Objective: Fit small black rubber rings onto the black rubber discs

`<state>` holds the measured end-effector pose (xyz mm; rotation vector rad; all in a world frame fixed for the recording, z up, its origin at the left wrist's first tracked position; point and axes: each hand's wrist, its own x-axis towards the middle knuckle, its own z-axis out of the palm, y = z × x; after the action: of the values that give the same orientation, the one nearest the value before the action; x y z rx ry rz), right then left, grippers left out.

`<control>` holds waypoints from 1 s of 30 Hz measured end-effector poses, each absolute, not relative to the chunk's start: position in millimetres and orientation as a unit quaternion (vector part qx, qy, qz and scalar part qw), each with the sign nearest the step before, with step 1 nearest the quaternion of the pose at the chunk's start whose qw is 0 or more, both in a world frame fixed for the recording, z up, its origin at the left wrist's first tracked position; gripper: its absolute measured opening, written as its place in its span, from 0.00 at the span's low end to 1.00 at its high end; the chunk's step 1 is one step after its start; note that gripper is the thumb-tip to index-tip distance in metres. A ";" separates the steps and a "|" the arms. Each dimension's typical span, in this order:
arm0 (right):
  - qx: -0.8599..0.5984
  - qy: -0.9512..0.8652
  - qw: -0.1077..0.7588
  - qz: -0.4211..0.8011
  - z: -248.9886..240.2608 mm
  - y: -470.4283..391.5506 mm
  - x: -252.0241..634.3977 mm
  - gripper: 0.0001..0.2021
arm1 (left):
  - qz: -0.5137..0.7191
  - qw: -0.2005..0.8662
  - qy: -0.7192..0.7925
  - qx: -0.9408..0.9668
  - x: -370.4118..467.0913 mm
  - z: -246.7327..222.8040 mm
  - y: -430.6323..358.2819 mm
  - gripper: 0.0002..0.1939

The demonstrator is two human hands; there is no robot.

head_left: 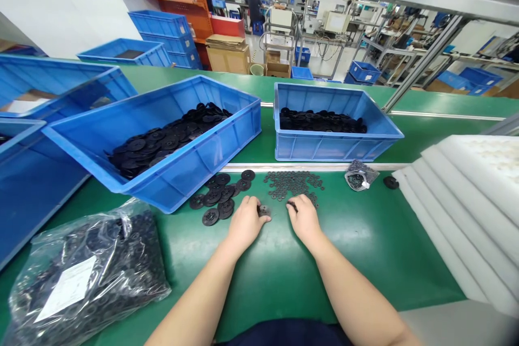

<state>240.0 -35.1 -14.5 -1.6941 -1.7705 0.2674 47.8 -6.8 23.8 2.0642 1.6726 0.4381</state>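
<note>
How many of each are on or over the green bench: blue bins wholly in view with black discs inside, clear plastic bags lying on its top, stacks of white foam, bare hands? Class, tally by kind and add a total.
Blue bins: 2 (left bin, right bin)
Clear bags: 2 (large bag, small bag)
Foam stacks: 1 (white foam stack)
Bare hands: 2 (left hand, right hand)
Total: 7

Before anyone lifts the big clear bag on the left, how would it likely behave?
The bag would probably sag and change shape, since its plastic film is thin and wrinkled. It looks fairly heavy, being packed with small black parts. Those loose-looking parts would likely shift inside, and the shiny film may feel slippery.
</note>
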 end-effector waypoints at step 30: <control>-0.623 -0.707 0.329 0.057 -14.9 -41.2 221.3 0.18 | 0.510 0.624 0.425 0.411 42.4 12.2 7.0 0.16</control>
<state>221.3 -41.2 -14.9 -1.6296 -1.8512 0.1503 42.4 7.0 12.2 0.9445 0.9762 1.1707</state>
